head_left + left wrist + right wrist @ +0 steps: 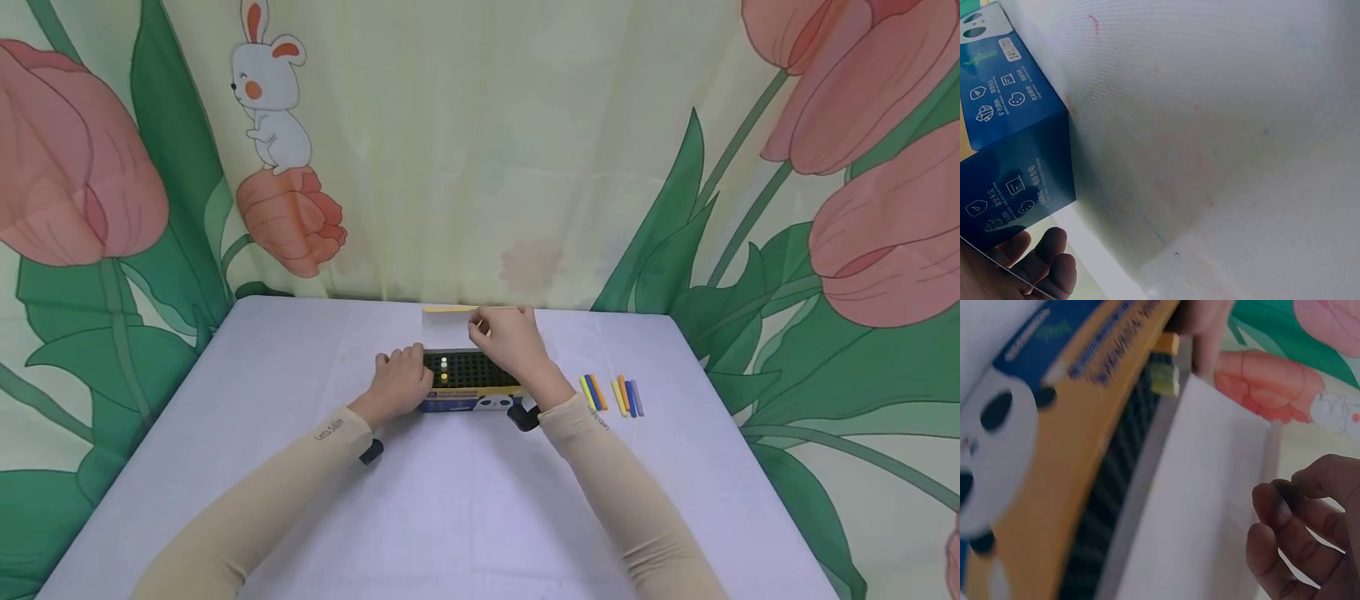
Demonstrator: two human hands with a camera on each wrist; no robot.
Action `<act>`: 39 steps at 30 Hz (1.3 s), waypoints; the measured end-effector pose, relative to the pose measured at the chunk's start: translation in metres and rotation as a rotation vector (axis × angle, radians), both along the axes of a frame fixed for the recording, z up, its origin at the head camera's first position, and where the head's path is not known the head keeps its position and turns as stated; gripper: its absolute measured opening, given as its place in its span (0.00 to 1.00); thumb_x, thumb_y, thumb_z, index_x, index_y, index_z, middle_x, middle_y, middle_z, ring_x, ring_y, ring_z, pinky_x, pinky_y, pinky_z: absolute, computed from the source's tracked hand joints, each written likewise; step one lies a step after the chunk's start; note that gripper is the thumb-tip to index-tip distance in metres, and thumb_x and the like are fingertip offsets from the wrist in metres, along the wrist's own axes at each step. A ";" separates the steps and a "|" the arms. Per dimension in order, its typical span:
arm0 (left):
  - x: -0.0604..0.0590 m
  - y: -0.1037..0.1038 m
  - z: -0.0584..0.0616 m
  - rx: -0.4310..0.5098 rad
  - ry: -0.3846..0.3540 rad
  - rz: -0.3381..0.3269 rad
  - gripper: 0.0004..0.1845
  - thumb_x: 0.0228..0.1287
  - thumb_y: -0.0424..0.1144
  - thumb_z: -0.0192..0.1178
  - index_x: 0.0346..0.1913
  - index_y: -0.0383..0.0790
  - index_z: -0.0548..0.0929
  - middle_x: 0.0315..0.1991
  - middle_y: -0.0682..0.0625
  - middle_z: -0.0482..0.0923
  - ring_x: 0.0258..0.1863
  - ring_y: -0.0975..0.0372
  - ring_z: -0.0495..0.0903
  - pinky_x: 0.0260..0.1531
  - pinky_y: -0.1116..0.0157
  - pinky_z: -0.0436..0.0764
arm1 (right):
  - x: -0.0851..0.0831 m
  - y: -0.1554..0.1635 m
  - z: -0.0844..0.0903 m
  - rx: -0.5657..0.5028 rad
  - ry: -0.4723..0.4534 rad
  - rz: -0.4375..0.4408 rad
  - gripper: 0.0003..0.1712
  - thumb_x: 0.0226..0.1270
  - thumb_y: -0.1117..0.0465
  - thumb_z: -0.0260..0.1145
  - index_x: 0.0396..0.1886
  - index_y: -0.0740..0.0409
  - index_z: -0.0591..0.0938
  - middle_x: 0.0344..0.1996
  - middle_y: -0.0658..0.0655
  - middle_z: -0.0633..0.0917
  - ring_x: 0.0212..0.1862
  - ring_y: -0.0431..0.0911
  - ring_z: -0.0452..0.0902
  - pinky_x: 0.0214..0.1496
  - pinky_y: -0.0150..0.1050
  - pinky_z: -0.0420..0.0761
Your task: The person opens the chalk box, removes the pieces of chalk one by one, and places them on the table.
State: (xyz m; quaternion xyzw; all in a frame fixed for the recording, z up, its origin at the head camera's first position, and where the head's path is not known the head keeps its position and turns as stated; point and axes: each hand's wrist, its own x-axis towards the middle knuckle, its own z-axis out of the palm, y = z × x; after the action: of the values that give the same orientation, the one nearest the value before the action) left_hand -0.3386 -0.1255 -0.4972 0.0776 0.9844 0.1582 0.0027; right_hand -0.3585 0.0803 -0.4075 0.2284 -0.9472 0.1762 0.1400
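A blue and yellow box [450,403] with a panda on its front stands on the table, its lid [444,323] raised at the back. Inside is a black holder [467,367] with rows of holes; a white stick [444,362] and an orange stick [445,378] poke out near its left end. My left hand [399,380] grips that end of the box, with fingers [1047,256] behind it in the left wrist view. Over the right part of the holder, my right hand [512,340] has curled fingers, thumb and fingertips together. Nothing shows between them in the right wrist view.
To the right of the box lie two small groups of coloured sticks, one [592,392] with yellow, blue and orange, the other [627,396] adding purple. A white cloth covers the table [450,517]. Behind it hangs a curtain [450,167] printed with tulips and a rabbit.
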 end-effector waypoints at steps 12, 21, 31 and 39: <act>0.001 0.000 -0.001 -0.001 -0.005 -0.005 0.18 0.76 0.43 0.39 0.54 0.33 0.71 0.39 0.44 0.75 0.40 0.51 0.72 0.58 0.44 0.71 | 0.003 -0.024 -0.045 -0.010 -0.118 0.016 0.07 0.74 0.54 0.65 0.41 0.46 0.88 0.30 0.44 0.89 0.36 0.41 0.84 0.63 0.57 0.70; 0.001 0.000 -0.001 -0.004 -0.013 -0.006 0.17 0.76 0.44 0.39 0.52 0.34 0.71 0.38 0.45 0.74 0.39 0.51 0.72 0.55 0.45 0.71 | 0.006 -0.030 -0.055 0.027 -0.177 0.032 0.07 0.73 0.54 0.67 0.43 0.48 0.88 0.32 0.45 0.90 0.38 0.41 0.85 0.65 0.59 0.69; 0.000 0.000 0.000 0.007 -0.022 0.003 0.18 0.77 0.44 0.39 0.53 0.34 0.71 0.39 0.45 0.74 0.40 0.51 0.72 0.57 0.44 0.69 | 0.006 -0.032 -0.057 0.011 -0.173 0.060 0.04 0.71 0.54 0.69 0.41 0.48 0.86 0.31 0.43 0.89 0.36 0.41 0.84 0.64 0.59 0.70; 0.000 -0.002 -0.001 0.009 -0.012 -0.008 0.16 0.77 0.44 0.39 0.50 0.35 0.71 0.38 0.45 0.74 0.40 0.51 0.72 0.57 0.43 0.67 | 0.010 -0.031 -0.051 0.028 -0.221 0.163 0.03 0.72 0.54 0.69 0.40 0.44 0.87 0.30 0.41 0.88 0.36 0.38 0.82 0.63 0.56 0.70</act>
State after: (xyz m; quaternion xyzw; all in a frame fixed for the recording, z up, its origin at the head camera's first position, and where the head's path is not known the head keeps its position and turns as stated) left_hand -0.3386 -0.1270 -0.4983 0.0808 0.9833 0.1630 0.0092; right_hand -0.3482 0.0494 -0.4590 0.2856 -0.9376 0.1978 0.0168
